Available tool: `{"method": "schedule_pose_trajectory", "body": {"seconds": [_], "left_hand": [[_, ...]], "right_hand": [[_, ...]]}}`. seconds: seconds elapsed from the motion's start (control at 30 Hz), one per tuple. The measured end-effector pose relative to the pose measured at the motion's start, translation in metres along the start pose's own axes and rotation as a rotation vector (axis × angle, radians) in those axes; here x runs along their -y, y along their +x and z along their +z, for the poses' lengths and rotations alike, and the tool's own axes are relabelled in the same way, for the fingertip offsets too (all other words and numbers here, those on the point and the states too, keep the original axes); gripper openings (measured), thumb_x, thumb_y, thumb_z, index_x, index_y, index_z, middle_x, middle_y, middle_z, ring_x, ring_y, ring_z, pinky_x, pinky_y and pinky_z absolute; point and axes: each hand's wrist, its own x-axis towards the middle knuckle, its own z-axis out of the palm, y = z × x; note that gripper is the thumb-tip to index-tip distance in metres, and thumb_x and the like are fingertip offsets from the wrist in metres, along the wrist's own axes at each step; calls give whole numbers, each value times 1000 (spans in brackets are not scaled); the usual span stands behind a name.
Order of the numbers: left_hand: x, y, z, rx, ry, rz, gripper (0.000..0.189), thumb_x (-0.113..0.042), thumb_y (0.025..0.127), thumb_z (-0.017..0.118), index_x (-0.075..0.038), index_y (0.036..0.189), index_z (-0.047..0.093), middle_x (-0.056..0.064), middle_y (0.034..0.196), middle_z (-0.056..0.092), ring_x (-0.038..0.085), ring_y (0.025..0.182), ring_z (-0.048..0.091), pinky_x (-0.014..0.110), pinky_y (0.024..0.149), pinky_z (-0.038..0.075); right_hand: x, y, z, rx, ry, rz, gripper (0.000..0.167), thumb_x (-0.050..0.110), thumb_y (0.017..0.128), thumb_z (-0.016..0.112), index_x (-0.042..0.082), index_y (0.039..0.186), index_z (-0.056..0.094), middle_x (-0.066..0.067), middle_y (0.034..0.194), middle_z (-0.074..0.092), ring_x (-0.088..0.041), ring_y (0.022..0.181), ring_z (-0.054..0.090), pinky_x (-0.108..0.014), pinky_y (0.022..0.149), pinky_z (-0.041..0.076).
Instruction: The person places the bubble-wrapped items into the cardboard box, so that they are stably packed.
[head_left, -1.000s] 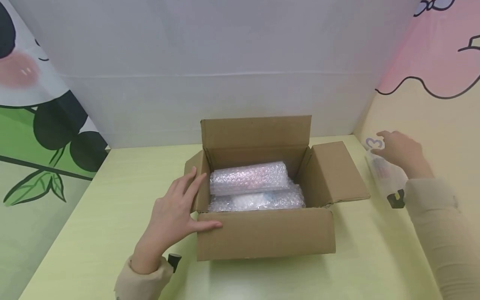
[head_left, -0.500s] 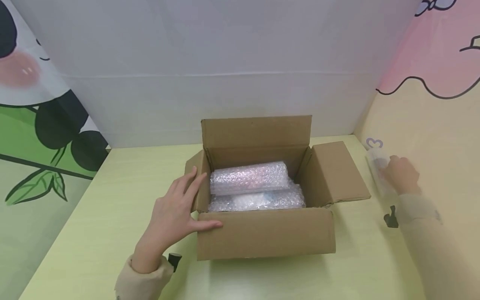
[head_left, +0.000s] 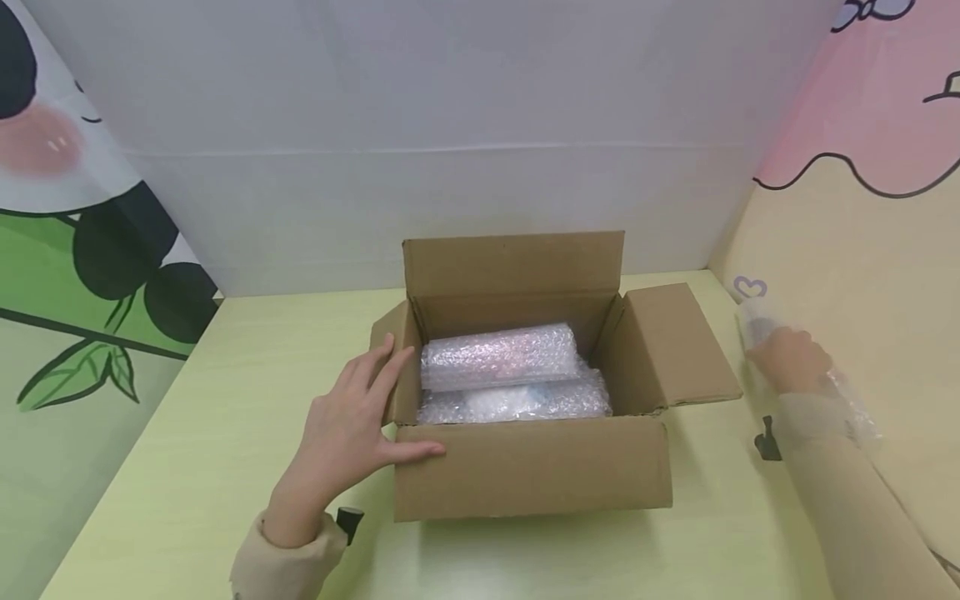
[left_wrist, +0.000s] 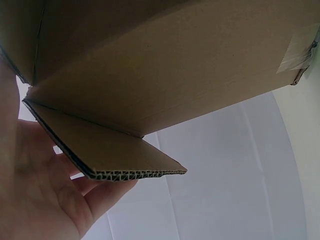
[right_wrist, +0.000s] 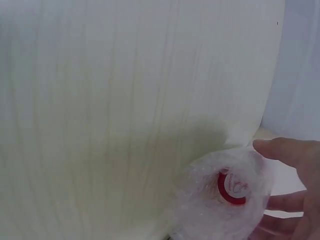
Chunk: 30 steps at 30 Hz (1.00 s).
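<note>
An uncovered cardboard box (head_left: 532, 467) stands mid-table with its flaps spread. Inside it lie two bubble-wrapped packages, a pinkish upper one (head_left: 498, 354) and a whitish lower one (head_left: 517, 404). My left hand (head_left: 341, 433) rests on the box's near left corner, thumb across the front flap and fingers spread along the left flap (left_wrist: 110, 140). At the right side of the table my right hand (head_left: 795, 358) grips a clear bubble-wrapped roll (right_wrist: 215, 200). A red-rimmed white round end shows within the wrap in the right wrist view; its kind is unclear.
The right flap (head_left: 678, 346) juts out toward the right hand. A grey-white wall sheet (head_left: 480, 192) hangs behind the table (head_left: 292, 333). Printed cartoon panels border both sides, the pale right panel (head_left: 900, 333) close beside the right hand.
From hovering with spread fingers at the wrapped roll, my right hand has come down and toward me and closed round it. My left hand and the box have stayed put.
</note>
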Motion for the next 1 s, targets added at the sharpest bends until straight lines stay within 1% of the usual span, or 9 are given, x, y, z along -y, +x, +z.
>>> {"method": "schedule_pose_trajectory", "body": {"seconds": [0.1, 0.33, 0.4, 0.5, 0.63, 0.73, 0.83, 0.9, 1.0], "left_hand": [[-1, 0, -1, -4, 1, 4, 110, -88, 63, 56, -14, 143, 44, 17, 145, 48, 35, 120, 55, 24, 41, 39], [-1, 1, -2, 8, 0, 0, 110, -87, 63, 58, -15, 144, 44, 17, 145, 48, 35, 120, 55, 24, 41, 39], [-1, 1, -2, 14, 0, -4, 110, -86, 63, 59, -15, 144, 44, 17, 145, 48, 34, 120, 55, 25, 41, 39], [-1, 1, -3, 16, -1, -6, 110, -86, 62, 59, -14, 144, 44, 17, 145, 48, 35, 119, 55, 24, 41, 38], [-1, 0, -3, 9, 0, -3, 111, -86, 61, 60, -14, 143, 45, 17, 145, 47, 35, 118, 56, 23, 41, 37], [-1, 0, -3, 8, 1, -2, 112, -85, 59, 63, -13, 143, 45, 17, 145, 47, 35, 118, 55, 23, 42, 37], [-1, 0, -3, 9, 3, -4, 112, -83, 58, 66, -14, 143, 45, 17, 145, 47, 35, 119, 55, 23, 42, 38], [-1, 0, -3, 9, 4, -4, 112, -83, 57, 67, -14, 143, 44, 16, 146, 47, 34, 119, 55, 24, 42, 38], [-1, 0, -2, 3, 2, 0, 112, -83, 58, 66, -14, 143, 45, 17, 145, 47, 35, 118, 55, 24, 42, 38]], "right_hand": [[0, 0, 1, 9, -21, 19, 47, 31, 88, 54, -16, 86, 52, -37, 77, 54, -48, 65, 56, -57, 55, 45], [-1, 0, 0, 1, -6, 22, 43, 30, 86, 56, -12, 79, 53, -33, 72, 56, -45, 63, 56, -54, 53, 45], [-1, 1, -1, -12, 5, 20, 42, 30, 86, 57, -11, 78, 53, -33, 72, 56, -44, 63, 56, -53, 52, 44], [1, 2, -6, -39, 10, 13, 44, 31, 85, 58, -12, 80, 52, -33, 73, 55, -44, 64, 56, -50, 51, 42], [3, 7, -18, -52, -4, -8, 47, 32, 85, 60, -14, 91, 51, -33, 78, 56, -42, 65, 55, -50, 51, 41], [5, 10, -29, -53, -16, -29, 53, 34, 86, 58, -13, 108, 50, -37, 91, 57, -47, 72, 57, -53, 53, 43], [11, 12, -43, -73, -20, -68, 58, 36, 87, 56, -9, 123, 49, -39, 106, 57, -54, 84, 58, -57, 55, 43], [18, 11, -54, -89, -18, -95, 60, 38, 88, 54, -7, 128, 48, -38, 111, 56, -56, 90, 57, -58, 56, 43], [34, 7, -75, -124, -6, -120, 59, 39, 89, 52, -4, 130, 49, -35, 116, 57, -56, 95, 56, -59, 57, 43]]}}
